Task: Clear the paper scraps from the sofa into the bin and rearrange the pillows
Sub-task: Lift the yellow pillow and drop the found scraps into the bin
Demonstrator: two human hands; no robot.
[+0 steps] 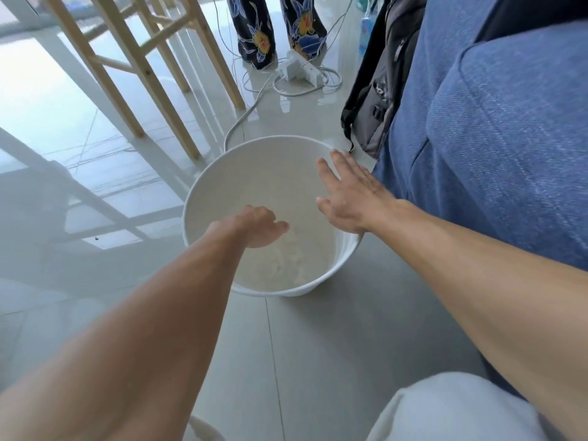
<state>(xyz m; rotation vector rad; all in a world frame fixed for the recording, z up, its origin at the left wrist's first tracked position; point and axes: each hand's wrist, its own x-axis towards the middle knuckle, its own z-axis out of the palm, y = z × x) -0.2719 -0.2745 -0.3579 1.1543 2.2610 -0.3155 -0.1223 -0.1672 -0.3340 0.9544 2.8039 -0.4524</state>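
A white round bin [203, 192] stands on the tiled floor beside the blue sofa [496, 154]. White paper scraps [296, 259] lie blurred at its bottom. My left hand [259, 227] hangs over the bin's mouth, palm down, fingers curled downward; whether it holds anything is hidden. My right hand [346, 189] is spread flat over the bin's right rim, fingers apart, holding nothing. No pillows are in view.
A black backpack [378, 90] leans on the sofa's end. A white power strip [299, 66] with loose cables lies on the floor beyond the bin, next to a person's legs in patterned trousers [276, 30]. Wooden frame legs [133, 65] stand at left.
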